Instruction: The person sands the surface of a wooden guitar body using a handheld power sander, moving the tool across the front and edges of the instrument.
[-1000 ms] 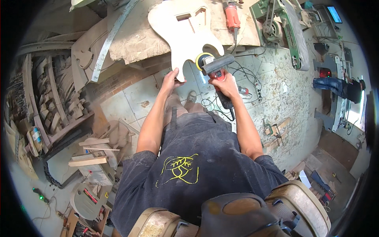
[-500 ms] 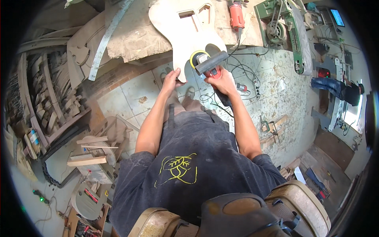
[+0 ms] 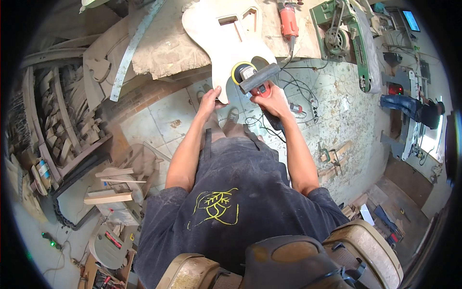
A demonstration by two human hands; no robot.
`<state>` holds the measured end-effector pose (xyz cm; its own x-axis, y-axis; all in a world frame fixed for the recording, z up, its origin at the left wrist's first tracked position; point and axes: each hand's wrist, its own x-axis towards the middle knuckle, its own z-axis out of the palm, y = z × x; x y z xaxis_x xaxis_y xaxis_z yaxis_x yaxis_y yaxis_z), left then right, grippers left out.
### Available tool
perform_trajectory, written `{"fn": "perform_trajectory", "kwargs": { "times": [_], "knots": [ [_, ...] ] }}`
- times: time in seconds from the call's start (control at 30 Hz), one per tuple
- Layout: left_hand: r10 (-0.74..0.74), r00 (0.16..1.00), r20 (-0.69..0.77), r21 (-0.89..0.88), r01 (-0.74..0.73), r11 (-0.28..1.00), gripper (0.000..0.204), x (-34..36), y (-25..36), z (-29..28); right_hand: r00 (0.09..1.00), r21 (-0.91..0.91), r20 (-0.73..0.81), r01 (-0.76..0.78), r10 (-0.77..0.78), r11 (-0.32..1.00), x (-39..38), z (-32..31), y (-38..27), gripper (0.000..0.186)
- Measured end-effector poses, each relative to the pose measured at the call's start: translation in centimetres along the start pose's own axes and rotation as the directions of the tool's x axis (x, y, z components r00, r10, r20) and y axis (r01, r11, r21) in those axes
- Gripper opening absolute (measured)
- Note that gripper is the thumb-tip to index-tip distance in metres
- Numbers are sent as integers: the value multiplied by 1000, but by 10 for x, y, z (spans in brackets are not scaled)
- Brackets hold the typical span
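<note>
A pale, unpainted guitar body [image 3: 207,33] with cut cavities rests on the rough workbench [image 3: 168,60], one horn jutting over the front edge. My left hand [image 3: 210,100] is closed around that horn's tip. In my right hand [image 3: 268,100] is a red and black power sander [image 3: 261,90] with a yellow-rimmed round pad and a dark bar handle; the pad [image 3: 236,73] sits at the curved inside edge of the horn, and whether it touches is unclear.
A red rotary tool [image 3: 288,21] lies right of the body, beside a green belt machine [image 3: 337,38]. Cords cross the tiled floor [image 3: 154,120]. Wood offcuts [image 3: 67,120] fill the left side. Another person [image 3: 414,110] stands at the far right.
Over the last second the sander's pad has moved a little left along the horn, with my right hand. The guitar body and my left hand have shifted slightly.
</note>
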<state>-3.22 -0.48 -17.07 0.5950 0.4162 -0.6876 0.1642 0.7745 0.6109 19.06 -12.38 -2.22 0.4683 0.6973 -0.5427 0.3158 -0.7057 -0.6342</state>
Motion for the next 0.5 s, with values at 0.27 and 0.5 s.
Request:
{"fn": "perform_trajectory", "kwargs": {
  "times": [0.27,0.5],
  "knots": [
    [-4,1000,12,-15,4,1000,51,5,-5,-3,998,-104,-39,34,-39,994,5,8,7,68],
    [18,1000,8,-26,-18,1000,51,2,-3,-4,998,-9,-61,8,-9,1000,-22,4,26,70]
  ]
}}
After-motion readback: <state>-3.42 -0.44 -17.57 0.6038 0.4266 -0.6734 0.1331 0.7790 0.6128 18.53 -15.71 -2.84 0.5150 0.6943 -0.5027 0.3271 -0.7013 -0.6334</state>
